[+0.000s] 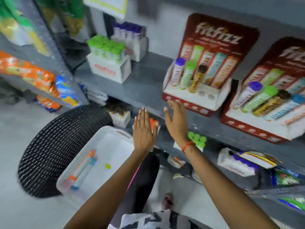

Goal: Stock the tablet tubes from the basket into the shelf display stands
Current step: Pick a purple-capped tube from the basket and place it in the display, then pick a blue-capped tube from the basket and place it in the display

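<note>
A white basket [92, 146] rests on a black woven stool and holds an orange-capped tube [82, 164] and a blue-capped tube [85, 174]. On the grey shelf a red display stand [194, 103] carries a purple, a green and a brown tube, with two bare holes at its right. A second red stand [257, 126] to the right holds several tubes. My left hand [144, 129] is flat and open above the basket's far corner. My right hand [176, 119] is open, fingers up, just below the first stand. Neither hand holds anything.
White boxes of green-capped tubes [107, 48] and purple-capped tubes [130, 33] stand at the shelf's back left. Snack packets [29, 71] fill the left rack. The lower shelf holds more boxes and packets [239, 162]. The black stool [54, 146] stands on the floor.
</note>
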